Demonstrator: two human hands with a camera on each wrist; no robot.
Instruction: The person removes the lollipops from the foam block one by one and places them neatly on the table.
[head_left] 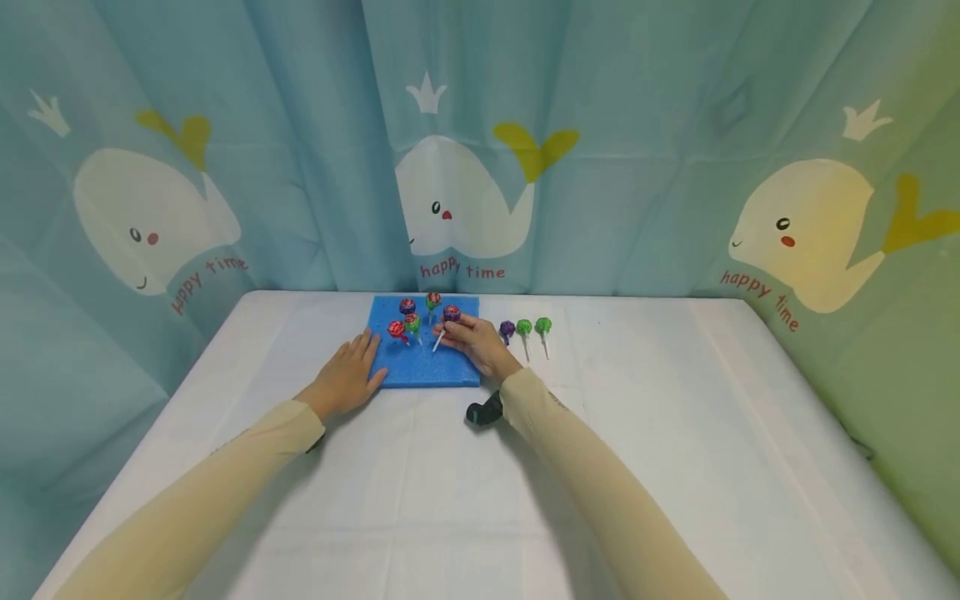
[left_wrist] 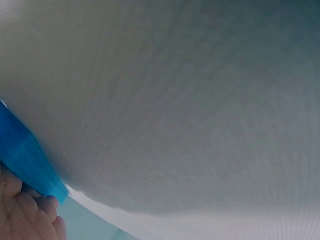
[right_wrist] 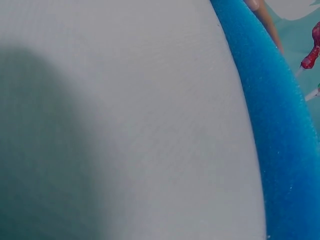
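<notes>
Right hand (head_left: 483, 343) pinches lollipop (head_left: 451, 313) above foam (head_left: 435, 372) | left hand (head_left: 347, 377), thumb apart, on foam's left edge | I'd straighten tilted stick (head_left: 438, 342)

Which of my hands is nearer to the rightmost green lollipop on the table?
Right. Your right hand, pinching another lollipop, is left of the green lollipop, at the right edge of the blue block; your left hand is farther, resting on the block's left edge.

a red-and-purple lollipop (head_left: 452, 313) leans — white stick (head_left: 438, 341) slanting down — over a flat blue foam board (head_left: 431, 372).
</notes>
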